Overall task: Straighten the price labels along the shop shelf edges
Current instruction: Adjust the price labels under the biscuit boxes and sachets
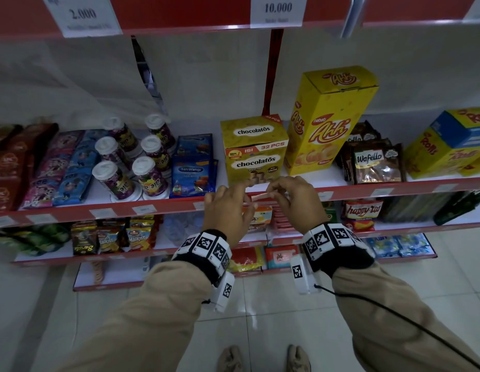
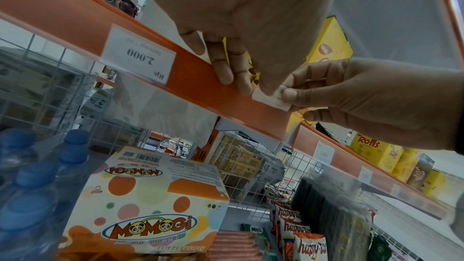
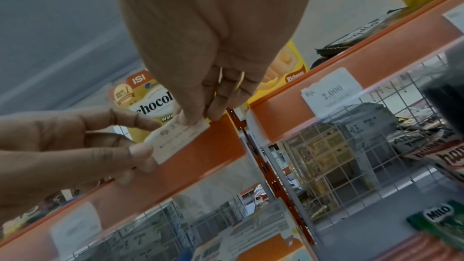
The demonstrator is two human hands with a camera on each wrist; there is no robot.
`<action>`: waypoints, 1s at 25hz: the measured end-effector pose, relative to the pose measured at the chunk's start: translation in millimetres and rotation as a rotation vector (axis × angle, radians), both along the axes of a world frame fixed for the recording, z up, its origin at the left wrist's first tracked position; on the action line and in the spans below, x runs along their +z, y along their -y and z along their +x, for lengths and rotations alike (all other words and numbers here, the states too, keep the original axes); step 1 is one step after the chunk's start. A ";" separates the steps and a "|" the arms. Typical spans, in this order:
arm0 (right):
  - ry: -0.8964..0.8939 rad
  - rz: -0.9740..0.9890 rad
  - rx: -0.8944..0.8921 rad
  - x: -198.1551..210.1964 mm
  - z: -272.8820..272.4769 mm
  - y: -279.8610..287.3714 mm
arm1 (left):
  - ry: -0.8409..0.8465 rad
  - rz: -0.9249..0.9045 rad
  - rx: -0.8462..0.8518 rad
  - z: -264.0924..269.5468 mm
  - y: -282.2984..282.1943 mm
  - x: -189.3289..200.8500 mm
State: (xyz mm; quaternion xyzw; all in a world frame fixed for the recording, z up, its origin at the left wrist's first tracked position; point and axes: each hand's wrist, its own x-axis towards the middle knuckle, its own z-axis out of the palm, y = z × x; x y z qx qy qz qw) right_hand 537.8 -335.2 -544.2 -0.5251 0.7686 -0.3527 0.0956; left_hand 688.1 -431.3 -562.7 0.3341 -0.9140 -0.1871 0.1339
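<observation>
A small white price label is held against the red shelf edge, just below the chocolatos box. It sits tilted, its right end higher. My left hand pinches the label's left end between thumb and fingers. My right hand pinches its right end. In the right wrist view the label reads "Rp" with a partly hidden number, and the left hand's thumb lies on its corner. In the left wrist view most of the label is hidden by fingertips.
Other small labels sit along the same edge strip; one reads 2.000. The upper shelf carries larger tags, a slanted 2.000 and a 10.000. A tall Nabati box, drink cups and Wafello packs fill the shelf.
</observation>
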 end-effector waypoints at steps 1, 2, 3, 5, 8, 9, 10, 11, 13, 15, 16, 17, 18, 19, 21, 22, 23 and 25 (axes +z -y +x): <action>-0.009 -0.003 0.006 -2.0 0.2 -0.5 | 0.007 -0.019 -0.004 -0.6 -0.3 -0.2; -0.022 0.005 0.010 -4.0 0.1 -1.0 | 0.019 -0.051 -0.008 -1.2 -0.6 -0.4; -0.038 0.017 0.016 -5.8 0.1 -1.2 | 0.035 -0.086 -0.008 -2.0 -0.8 -0.7; -0.073 0.041 0.033 -8.5 0.8 -2.4 | 0.058 -0.129 0.003 -3.3 -1.2 -2.0; -0.139 0.075 0.067 -10.3 1.8 -7.1 | 0.053 -0.161 0.020 -4.0 -0.8 -2.9; -0.163 0.096 0.077 -11.0 1.5 -8.8 | 0.051 -0.177 0.017 -3.9 -0.6 -2.7; -0.183 0.119 0.079 -11.7 1.0 -9.7 | 0.055 -0.194 0.010 -3.7 -0.7 -2.3; -0.198 0.140 0.077 -12.2 0.5 -10.0 | 0.065 -0.209 -0.001 -3.3 -0.9 -1.9; -0.224 0.165 0.067 -13.3 0.2 -9.1 | 0.093 -0.230 -0.017 -2.9 -1.2 -1.3; -0.257 0.183 0.058 -14.0 1.3 -8.5 | 0.112 -0.251 -0.023 -3.3 -1.6 -0.9; -0.273 0.187 0.052 -14.3 1.7 -8.7 | 0.116 -0.266 -0.025 -3.9 -1.5 -0.5; -0.287 0.184 0.045 -14.8 2.1 -9.3 | 0.118 -0.281 -0.029 -4.5 -1.2 -0.1; -0.294 0.178 0.039 -15.3 2.4 -10.0 | 0.120 -0.295 -0.033 -5.0 -0.7 0.3; -0.300 0.173 0.037 -15.7 2.6 -10.3 | 0.121 -0.307 -0.039 -5.4 -0.2 0.5; -0.315 0.182 0.038 -15.7 2.8 -9.9 | 0.128 -0.326 -0.047 -5.5 0.2 0.4; -0.328 0.192 0.036 -15.6 2.7 -9.2 | 0.130 -0.331 -0.050 -5.4 0.4 0.3; -0.339 0.199 0.032 -15.4 2.7 -8.8 | 0.130 -0.334 -0.053 -5.4 0.2 0.2; -0.359 0.205 0.026 -15.2 2.9 -8.4 | 0.132 -0.350 -0.065 -5.2 0.4 0.5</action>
